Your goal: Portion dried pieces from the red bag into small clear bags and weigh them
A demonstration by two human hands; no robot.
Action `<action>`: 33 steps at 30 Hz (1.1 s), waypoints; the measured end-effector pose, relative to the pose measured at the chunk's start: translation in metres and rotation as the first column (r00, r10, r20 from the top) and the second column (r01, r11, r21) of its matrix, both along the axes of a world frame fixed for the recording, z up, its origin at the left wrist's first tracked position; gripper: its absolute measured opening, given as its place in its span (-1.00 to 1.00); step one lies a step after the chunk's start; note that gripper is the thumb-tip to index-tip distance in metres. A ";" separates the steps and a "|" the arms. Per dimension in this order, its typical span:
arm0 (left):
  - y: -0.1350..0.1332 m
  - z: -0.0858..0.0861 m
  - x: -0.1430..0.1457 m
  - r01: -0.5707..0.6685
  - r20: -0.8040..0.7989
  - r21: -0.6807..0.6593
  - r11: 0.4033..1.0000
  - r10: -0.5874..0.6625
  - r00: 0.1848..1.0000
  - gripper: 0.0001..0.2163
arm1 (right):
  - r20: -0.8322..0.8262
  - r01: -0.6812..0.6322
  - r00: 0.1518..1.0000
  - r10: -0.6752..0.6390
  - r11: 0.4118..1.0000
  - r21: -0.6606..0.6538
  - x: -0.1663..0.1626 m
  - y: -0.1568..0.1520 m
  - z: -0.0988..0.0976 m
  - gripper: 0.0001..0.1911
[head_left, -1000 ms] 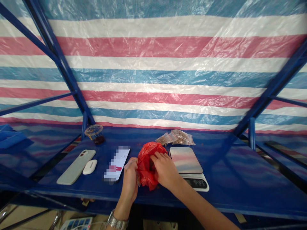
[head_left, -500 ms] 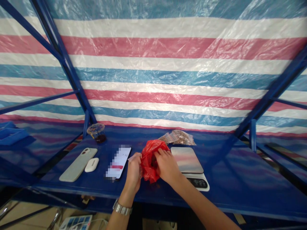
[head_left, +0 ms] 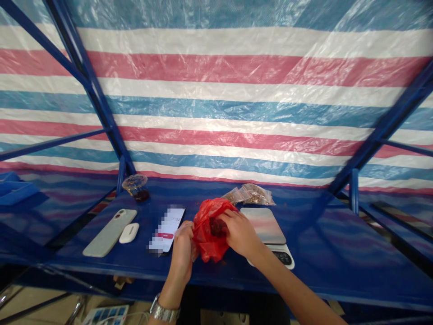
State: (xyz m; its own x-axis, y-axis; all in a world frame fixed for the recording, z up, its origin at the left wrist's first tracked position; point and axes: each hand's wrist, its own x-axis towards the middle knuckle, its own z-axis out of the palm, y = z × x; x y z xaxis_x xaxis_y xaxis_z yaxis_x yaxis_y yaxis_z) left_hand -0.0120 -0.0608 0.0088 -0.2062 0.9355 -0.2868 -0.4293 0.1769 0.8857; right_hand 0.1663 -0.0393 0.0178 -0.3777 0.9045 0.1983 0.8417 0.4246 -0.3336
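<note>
Count: one left hand (head_left: 181, 255), one right hand (head_left: 241, 234), one red plastic bag (head_left: 204, 239), one flat grey digital scale (head_left: 260, 225). Also two smartphones (head_left: 167, 228) (head_left: 110, 232), one white earbud case (head_left: 129, 233), one clear plastic cup (head_left: 135, 187), at least two clear zip bags (head_left: 250, 195).

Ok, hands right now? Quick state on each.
Left hand: closed, gripping the red plastic bag.
Right hand: closed on the same bag.

Bright, even light appears to come through the striped tarpaulin (head_left: 216, 90) — its glare is mirrored across the glossy blue shelf (head_left: 324, 243), where only faint shadows are cast. The blue frame bars (head_left: 382, 126) are bowed toward the edges by wide-angle distortion — the phone screen (head_left: 166, 229) is obscured by pixelation.
</note>
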 end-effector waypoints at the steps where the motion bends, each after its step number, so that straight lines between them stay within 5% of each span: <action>1: -0.003 -0.001 0.000 -0.003 -0.003 -0.007 1.000 0.003 1.000 -0.85 | 0.015 0.000 1.000 0.000 1.000 0.007 0.001 -0.002 0.002 -0.41; 9: -0.012 0.004 0.014 0.054 0.049 -0.014 0.998 -0.053 0.997 -0.83 | 0.154 -0.047 0.987 0.045 0.999 0.006 -0.007 -0.016 0.009 -0.50; 16: -0.007 0.001 0.016 0.016 0.114 0.021 1.000 -0.018 0.993 -0.85 | 0.012 -0.019 1.000 0.019 1.000 -0.006 -0.008 -0.020 0.003 -0.61; 20: -0.006 -0.005 0.008 0.001 -0.162 0.101 0.995 0.016 0.987 -0.91 | -0.205 0.068 0.975 -0.086 0.993 -0.092 0.001 -0.017 0.002 -0.60; 25: -0.002 -0.015 0.001 0.074 -0.608 0.319 0.945 0.144 0.781 -0.96 | -0.432 0.039 0.896 -0.097 0.989 -0.142 0.013 -0.015 0.014 -0.63; 29: -0.005 -0.016 0.003 0.136 -0.737 0.391 0.910 0.221 0.639 -0.92 | -0.509 -0.021 0.861 -0.010 0.998 -0.056 0.009 -0.024 0.037 -0.63; 33: -0.008 -0.013 0.009 0.183 -0.752 0.401 0.898 0.208 0.625 -0.89 | -0.416 -0.079 0.906 0.078 0.997 0.016 -0.005 -0.037 0.057 -0.64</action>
